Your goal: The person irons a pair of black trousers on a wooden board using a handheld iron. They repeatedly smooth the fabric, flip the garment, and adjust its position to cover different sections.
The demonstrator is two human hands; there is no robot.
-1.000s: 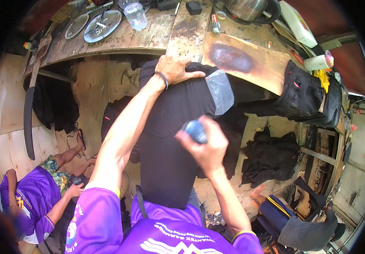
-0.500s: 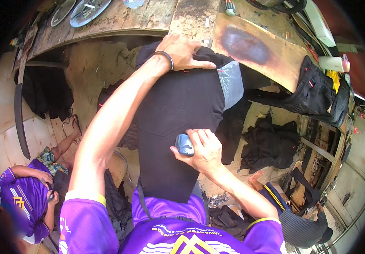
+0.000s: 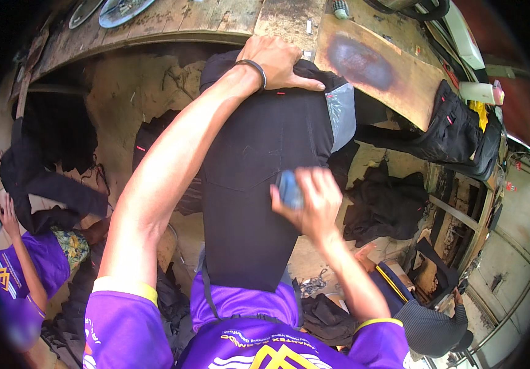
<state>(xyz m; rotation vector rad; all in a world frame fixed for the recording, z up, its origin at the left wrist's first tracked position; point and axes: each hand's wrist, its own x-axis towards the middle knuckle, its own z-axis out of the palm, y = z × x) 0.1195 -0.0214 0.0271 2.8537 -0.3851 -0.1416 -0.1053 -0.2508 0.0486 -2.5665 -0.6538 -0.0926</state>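
Note:
Black trousers [image 3: 246, 209] are stretched lengthwise before me, from the bench edge down to my waist, with back pocket seams showing. At their far, waistband end my left hand [image 3: 275, 63] presses down, fingers curled over the cloth and thumb stretched to the right. Beside it a greyish, shiny patch [image 3: 341, 117] shows at the trousers' right edge. My right hand [image 3: 319, 200], blurred by motion, grips a small blue block [image 3: 290, 190] against the cloth near the right pocket. The block's underside is hidden.
A worn wooden bench [image 3: 203, 21] runs across the far side, with a scorched board [image 3: 394, 74] at right. More black garments [image 3: 455, 123] hang there; others [image 3: 384, 203] lie below. One person [image 3: 31, 264] handles a black garment at left; another [image 3: 434, 326] sits lower right.
My right hand has moved up and to the right over the trousers with the blue block. The person at left has lifted a black garment. My left hand keeps its place on the waistband.

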